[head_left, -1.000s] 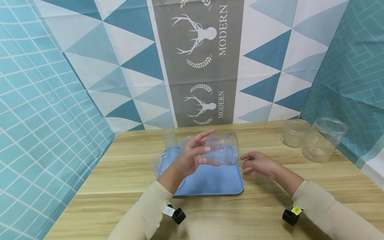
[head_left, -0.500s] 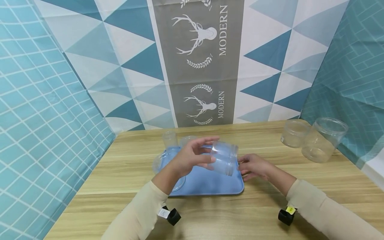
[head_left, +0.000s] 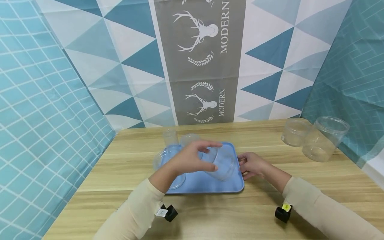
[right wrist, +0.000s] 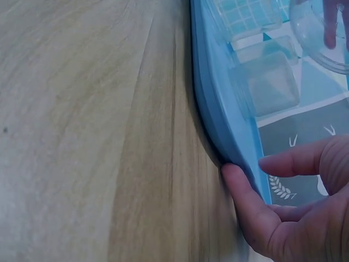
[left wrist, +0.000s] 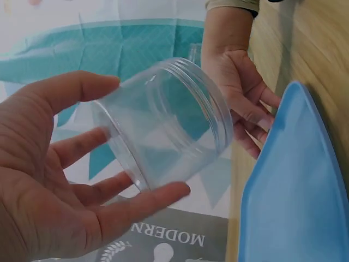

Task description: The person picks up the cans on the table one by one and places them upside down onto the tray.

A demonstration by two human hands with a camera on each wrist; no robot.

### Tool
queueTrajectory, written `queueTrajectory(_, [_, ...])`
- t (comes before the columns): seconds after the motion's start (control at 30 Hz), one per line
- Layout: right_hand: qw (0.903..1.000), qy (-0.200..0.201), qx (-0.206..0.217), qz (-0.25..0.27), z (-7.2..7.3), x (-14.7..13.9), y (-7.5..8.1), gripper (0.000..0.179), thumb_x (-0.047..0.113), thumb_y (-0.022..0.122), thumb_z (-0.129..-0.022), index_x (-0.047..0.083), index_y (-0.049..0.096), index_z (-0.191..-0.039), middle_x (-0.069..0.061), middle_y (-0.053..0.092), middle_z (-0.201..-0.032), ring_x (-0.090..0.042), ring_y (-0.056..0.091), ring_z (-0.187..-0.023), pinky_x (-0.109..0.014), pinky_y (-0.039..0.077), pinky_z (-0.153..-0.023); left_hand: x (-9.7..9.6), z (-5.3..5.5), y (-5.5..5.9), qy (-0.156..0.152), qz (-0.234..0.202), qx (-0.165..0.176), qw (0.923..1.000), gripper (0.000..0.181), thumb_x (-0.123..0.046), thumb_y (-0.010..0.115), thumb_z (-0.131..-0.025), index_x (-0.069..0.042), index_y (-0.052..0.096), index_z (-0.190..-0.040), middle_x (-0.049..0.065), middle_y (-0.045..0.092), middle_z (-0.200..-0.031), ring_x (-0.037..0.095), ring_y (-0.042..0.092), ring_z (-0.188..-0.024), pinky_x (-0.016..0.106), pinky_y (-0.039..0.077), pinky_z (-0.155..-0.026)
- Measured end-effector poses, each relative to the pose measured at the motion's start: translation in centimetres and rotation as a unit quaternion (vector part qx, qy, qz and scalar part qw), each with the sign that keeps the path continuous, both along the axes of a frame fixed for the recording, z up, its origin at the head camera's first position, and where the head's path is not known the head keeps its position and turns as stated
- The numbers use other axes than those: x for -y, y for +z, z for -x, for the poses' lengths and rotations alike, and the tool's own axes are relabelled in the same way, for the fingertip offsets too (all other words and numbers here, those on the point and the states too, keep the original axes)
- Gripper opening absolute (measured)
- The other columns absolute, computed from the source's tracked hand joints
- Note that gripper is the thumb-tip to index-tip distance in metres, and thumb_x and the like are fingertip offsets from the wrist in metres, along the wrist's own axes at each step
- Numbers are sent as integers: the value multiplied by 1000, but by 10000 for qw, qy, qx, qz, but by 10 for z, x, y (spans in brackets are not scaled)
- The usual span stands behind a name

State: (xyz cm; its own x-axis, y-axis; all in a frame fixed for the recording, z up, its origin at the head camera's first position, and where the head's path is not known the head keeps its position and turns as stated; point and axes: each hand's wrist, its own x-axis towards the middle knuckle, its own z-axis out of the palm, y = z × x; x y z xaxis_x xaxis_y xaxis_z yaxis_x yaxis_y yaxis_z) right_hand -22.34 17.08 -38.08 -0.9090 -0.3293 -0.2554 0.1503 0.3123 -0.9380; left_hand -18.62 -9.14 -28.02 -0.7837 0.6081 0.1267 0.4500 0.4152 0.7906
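My left hand point(head_left: 190, 160) holds a clear plastic jar point(head_left: 225, 163) tilted above the blue tray point(head_left: 207, 186). In the left wrist view, the thumb and fingers spread round the base end of the jar point(left wrist: 163, 125), and its threaded mouth points away from the palm. At the tray's right side is my right hand point(head_left: 253, 165). Seen from the right wrist, the fingers of that hand point(right wrist: 305, 218) stand on both sides of the tray's rim point(right wrist: 215, 128), one tip against its outer face. The left hand covers part of the held jar in the head view.
On the left of the tray are several clear containers, among them a tall narrow one point(head_left: 170, 138) and a rounder one point(head_left: 189, 137). Toward the back right of the wooden table point(head_left: 264, 206) stand a short clear jar point(head_left: 294, 134) and a bigger one point(head_left: 324, 140).
The left hand has lowered the jar toward the tray and turned its mouth more downward. The right hand has shifted slightly left, up to the tray's right rim.
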Motion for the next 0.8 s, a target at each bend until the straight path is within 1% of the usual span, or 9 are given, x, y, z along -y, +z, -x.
queueTrajectory(0.1, [9998,-101,-47,-144,2,3,-1,72,-18,56,-76,-22,24,-140,-21,53,-101,-22,62,-75,-41,59,-64,0,1,2,4,524,-455,9976,62,-18,83,-75,-23,61,-133,-9,58,-133,26,54,-117,44,50,-92])
queueTrajectory(0.23, [9993,-187,-113,-294,4,5,-1,73,-20,56,-73,-21,26,-139,-19,52,-97,-23,62,-72,-42,59,-63,0,3,5,-50,967,-855,9916,63,-19,83,-75,-18,60,-134,-2,58,-134,27,54,-120,45,48,-97])
queueTrajectory(0.33, [9991,-219,-131,-345,5,5,-1,72,-21,56,-73,-21,28,-139,-19,51,-97,-23,61,-73,-43,59,-63,-1,5,6,-54,1302,-1128,9850,64,-21,83,-75,-17,60,-134,0,58,-133,25,53,-120,42,47,-98])
queueTrajectory(0.47, [9988,-221,-134,-423,5,5,-2,72,-22,56,-73,-21,28,-139,-21,52,-98,-24,62,-74,-44,59,-63,-1,8,6,-23,1773,-1449,9734,63,-24,83,-74,-18,61,-133,2,59,-131,22,52,-119,38,47,-95])
queueTrajectory(0.6, [9988,-236,-114,-418,5,5,-2,71,-22,55,-73,-21,29,-138,-21,53,-97,-24,62,-75,-44,59,-63,-2,9,5,9,2172,-1624,9625,62,-24,84,-72,-18,63,-131,4,59,-128,21,52,-118,37,47,-93])
queueTrajectory(0.8, [9988,-235,-101,-425,5,7,-4,70,-22,55,-73,-20,29,-138,-20,52,-97,-24,61,-74,-43,59,-63,-2,13,0,102,2696,-1763,9467,61,-23,83,-70,-20,65,-128,4,60,-124,19,54,-112,34,49,-88])
